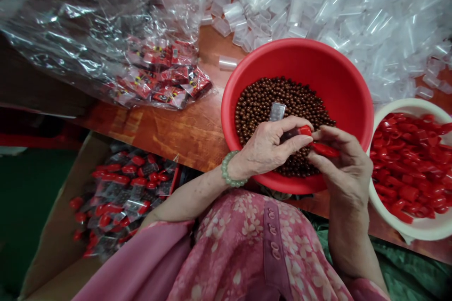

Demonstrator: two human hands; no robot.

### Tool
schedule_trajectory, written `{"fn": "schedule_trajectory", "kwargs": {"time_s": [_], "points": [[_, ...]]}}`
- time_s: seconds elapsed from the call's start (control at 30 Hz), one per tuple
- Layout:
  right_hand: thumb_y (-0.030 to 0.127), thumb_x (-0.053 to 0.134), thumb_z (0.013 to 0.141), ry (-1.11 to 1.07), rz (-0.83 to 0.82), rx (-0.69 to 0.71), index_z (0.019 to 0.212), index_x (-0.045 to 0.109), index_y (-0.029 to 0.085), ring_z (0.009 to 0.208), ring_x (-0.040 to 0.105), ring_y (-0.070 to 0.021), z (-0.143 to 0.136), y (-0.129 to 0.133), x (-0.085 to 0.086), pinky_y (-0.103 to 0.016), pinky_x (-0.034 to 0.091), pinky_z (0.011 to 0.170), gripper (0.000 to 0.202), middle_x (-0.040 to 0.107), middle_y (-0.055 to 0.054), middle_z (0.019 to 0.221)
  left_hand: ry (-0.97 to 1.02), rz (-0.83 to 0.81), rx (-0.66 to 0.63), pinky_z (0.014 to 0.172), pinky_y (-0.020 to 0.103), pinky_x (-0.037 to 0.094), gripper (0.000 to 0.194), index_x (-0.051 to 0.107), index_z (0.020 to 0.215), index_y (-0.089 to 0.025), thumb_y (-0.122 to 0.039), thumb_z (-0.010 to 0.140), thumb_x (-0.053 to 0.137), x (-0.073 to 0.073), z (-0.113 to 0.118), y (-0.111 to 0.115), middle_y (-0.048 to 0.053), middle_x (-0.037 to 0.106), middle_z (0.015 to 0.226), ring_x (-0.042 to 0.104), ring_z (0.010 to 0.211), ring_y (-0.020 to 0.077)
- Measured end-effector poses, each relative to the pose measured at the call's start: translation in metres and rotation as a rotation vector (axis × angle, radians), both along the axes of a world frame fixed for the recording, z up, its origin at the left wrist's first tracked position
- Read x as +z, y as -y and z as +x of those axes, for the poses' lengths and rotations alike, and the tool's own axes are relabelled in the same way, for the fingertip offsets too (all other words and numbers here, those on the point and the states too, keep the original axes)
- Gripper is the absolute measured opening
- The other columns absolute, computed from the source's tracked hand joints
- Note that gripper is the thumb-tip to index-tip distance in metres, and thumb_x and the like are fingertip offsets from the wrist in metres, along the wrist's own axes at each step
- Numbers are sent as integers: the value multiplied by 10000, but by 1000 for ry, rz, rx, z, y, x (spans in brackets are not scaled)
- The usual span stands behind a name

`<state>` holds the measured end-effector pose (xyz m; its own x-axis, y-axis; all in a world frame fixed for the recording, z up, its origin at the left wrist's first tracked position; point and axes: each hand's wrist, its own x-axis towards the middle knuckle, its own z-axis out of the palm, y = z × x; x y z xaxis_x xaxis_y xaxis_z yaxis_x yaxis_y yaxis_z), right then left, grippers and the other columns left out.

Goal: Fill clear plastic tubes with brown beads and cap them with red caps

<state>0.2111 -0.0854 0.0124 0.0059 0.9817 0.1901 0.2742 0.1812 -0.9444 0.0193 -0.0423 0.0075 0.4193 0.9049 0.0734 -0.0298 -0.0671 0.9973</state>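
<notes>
My left hand (270,146) is closed over the red bowl (339,70), pinching a small container with a red piece (304,130) at its end; the fingers hide most of its dark body. My right hand (344,160) is closed on a red plastic cap (325,150), its fingertips close to that red end. Brown balls (263,99) fill the bottom of the bowl under both hands. Just beyond my left fingers shows a clear rectangular plastic piece (277,111); whether it joins the held container I cannot tell.
A white basin (376,193) of red caps stands at the right. Clear plastic containers (318,4) are heaped at the back. Small red packets (169,80) lie in a clear bag at the left. Below the table, a cardboard box (60,216) holds filled red-capped containers (120,193).
</notes>
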Motion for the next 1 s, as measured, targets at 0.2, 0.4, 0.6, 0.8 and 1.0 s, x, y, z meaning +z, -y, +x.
{"fn": "schedule_trajectory", "kwargs": {"time_s": [0.2,0.4,0.6,0.8,1.0], "points": [[281,808,849,-244,-38,-135,1080,697,254,529,694,-108,-8,-6,-10,-216,610,508,258,813,22,902,-49,80,-9,823,266,495,261,664,1092,-156,-376,993,567,0,3,0,49,707,980,629,849,137],[366,695,951,316,193,-150,1263,730,247,984,779,-226,-9,-1,-7,-407,659,898,335,799,-62,1140,-81,147,-35,923,307,539,356,547,1318,-160,-321,1005,499,-3,3,3,102,723,1155,699,1005,189],[587,748,857,657,359,104,1528,470,188,1181,711,-310,-4,-7,-2,-450,635,949,829,681,-171,1371,-6,-68,-145,865,316,590,452,489,1427,-139,-305,1008,458,-1,0,2,119,719,1176,737,900,180],[615,626,911,969,372,52,1527,360,135,994,709,-328,-15,-6,-4,-473,628,821,825,677,-203,1223,-34,-29,-106,987,327,562,423,571,1367,-147,-270,966,516,-4,2,-2,88,741,1129,707,1048,202],[470,606,890,1023,408,27,1465,376,77,861,664,-307,-22,-11,-9,-434,602,709,734,656,-186,1103,-109,-43,-84,1028,371,541,401,616,1317,-138,-298,968,502,-2,4,-2,75,740,1028,674,1118,242]]}}
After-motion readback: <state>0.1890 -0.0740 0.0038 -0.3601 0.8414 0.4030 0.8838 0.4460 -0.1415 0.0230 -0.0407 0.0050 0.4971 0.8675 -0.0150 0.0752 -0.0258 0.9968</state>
